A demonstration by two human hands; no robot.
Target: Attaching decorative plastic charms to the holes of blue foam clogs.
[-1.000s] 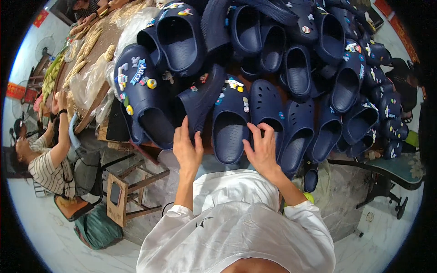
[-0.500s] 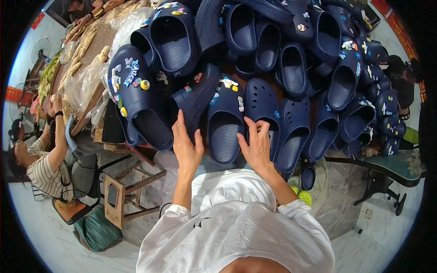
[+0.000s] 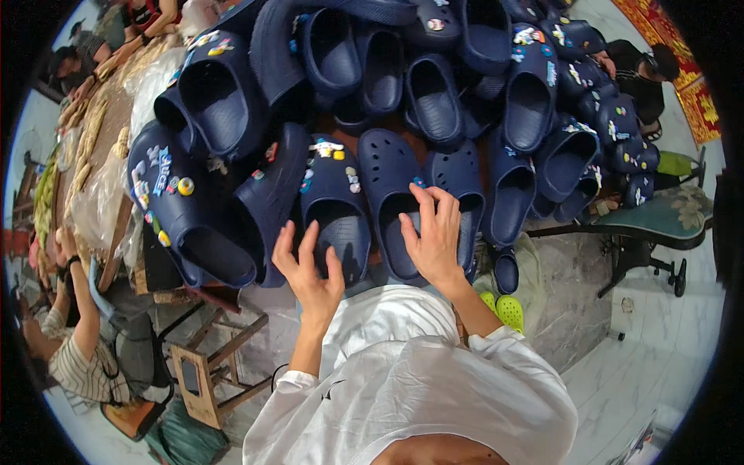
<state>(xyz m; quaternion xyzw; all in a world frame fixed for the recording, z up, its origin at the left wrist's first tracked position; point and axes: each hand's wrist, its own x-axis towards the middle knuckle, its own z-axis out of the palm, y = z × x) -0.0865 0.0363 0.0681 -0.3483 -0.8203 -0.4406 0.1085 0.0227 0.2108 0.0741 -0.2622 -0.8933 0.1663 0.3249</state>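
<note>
Many dark navy clogs lie piled in front of me. My left hand, fingers spread, is over the near end of a navy clog with colourful charms; whether it touches the clog I cannot tell. My right hand, its fingers apart, hovers over or rests on the opening of a charmless navy clog with round holes. Another clog without charms is partly hidden behind that hand. To the left, one clog lies on its side beside a large charm-covered clog.
On the left a person in a striped top sits by a table with corn cobs. A wooden stool stands nearby. Yellow-green clogs lie on the floor to the right, near a dark-green-topped seat. Other people are at the far edges.
The view has turned, so the clogs sit further left in the picture. My right hand has moved from beside the charm-decorated clog to the charmless one; my left hand is now over the decorated clog.
</note>
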